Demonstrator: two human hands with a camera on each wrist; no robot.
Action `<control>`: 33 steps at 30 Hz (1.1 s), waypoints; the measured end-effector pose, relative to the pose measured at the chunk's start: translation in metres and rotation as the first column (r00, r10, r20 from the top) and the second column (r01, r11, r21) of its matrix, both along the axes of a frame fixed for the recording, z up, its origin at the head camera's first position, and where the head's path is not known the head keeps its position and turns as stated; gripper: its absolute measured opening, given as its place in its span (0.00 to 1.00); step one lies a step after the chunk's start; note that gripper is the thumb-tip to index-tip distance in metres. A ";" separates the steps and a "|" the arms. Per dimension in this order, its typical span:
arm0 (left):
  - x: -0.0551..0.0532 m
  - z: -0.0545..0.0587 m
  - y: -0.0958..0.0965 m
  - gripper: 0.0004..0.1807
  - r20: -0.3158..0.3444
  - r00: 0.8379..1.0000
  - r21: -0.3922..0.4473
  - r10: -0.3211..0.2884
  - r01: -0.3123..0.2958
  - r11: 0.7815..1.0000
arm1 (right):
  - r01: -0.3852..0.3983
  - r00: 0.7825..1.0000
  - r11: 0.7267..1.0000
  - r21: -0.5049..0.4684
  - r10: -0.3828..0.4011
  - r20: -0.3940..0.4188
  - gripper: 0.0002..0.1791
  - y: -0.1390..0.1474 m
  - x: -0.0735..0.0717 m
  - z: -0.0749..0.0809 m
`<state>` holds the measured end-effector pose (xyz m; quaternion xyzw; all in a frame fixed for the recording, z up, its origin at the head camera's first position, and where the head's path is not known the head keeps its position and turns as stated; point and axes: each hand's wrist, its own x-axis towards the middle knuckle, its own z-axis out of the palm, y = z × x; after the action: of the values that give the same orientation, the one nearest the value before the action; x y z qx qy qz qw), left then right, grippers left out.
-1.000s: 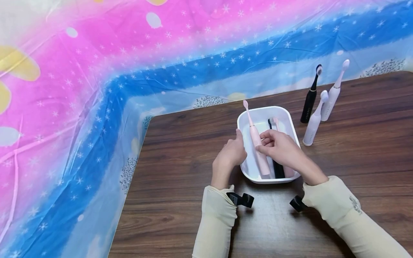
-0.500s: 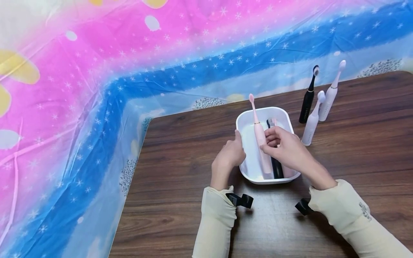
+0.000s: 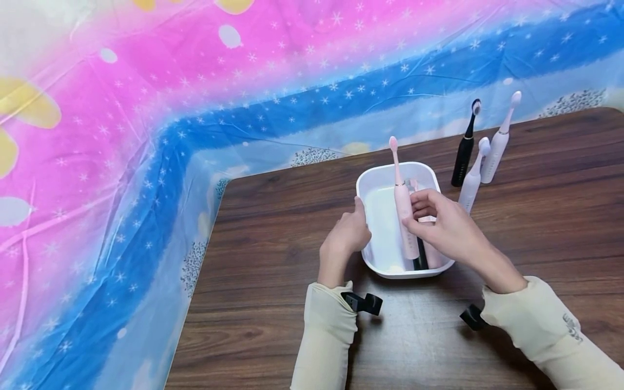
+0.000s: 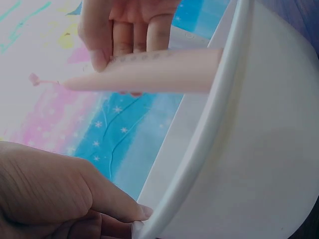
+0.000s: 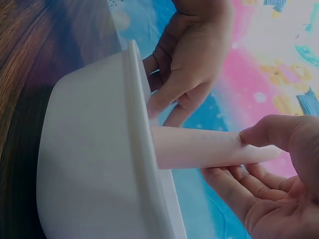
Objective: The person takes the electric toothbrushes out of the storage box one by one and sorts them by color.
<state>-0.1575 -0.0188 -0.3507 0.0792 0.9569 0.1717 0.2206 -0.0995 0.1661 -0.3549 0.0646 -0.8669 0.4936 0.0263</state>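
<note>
A pink electric toothbrush (image 3: 403, 206) is pinched between the thumb and fingers of my right hand (image 3: 446, 222). It tilts head-up over a white plastic tub (image 3: 382, 233). In the right wrist view, the toothbrush handle (image 5: 199, 147) shows its lower end level with the tub's rim. My left hand (image 3: 345, 238) grips the tub's left rim, and the left wrist view shows its thumb against that rim (image 4: 189, 169). Inside the tub, on the right, lie a black toothbrush (image 3: 420, 261) and another pink toothbrush (image 3: 432, 255), partly hidden by my right hand.
To the right of the tub, a black toothbrush (image 3: 463, 160), a white toothbrush (image 3: 496, 154) and a pale lilac-white toothbrush (image 3: 470, 187) stand upright on the brown wooden table (image 3: 273, 260). A colourful cloth (image 3: 273, 108) hangs behind the table and along its left side.
My right hand has moved rightward with the pink toothbrush, which has become more upright and slightly higher. My left hand stays on the tub's rim.
</note>
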 end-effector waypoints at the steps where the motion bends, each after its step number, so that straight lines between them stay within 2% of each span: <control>1: 0.000 0.000 0.000 0.39 0.002 1.000 0.000 0.001 -0.001 1.000 | -0.001 1.000 1.000 -0.008 0.001 -0.013 0.20 0.001 0.001 0.000; 17: 0.000 -0.001 -0.001 0.38 0.016 1.000 0.010 0.000 0.000 1.000 | 0.040 0.980 0.998 -0.057 -0.050 -0.192 0.20 0.025 0.024 0.000; 24: -0.001 -0.001 -0.001 0.38 0.012 1.000 0.010 -0.006 0.006 1.000 | 0.092 0.972 0.989 -0.116 -0.114 -0.205 0.22 0.035 0.029 0.004; 33: -0.001 -0.003 0.000 0.37 0.014 1.000 -0.001 0.003 -0.003 1.000 | 0.124 0.958 0.982 -0.142 -0.156 -0.242 0.22 0.057 0.032 0.002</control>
<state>-0.1586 -0.0187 -0.3532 0.0765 0.9555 0.1719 0.2272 -0.0672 0.2232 -0.3533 0.0633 -0.8262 0.5318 0.1750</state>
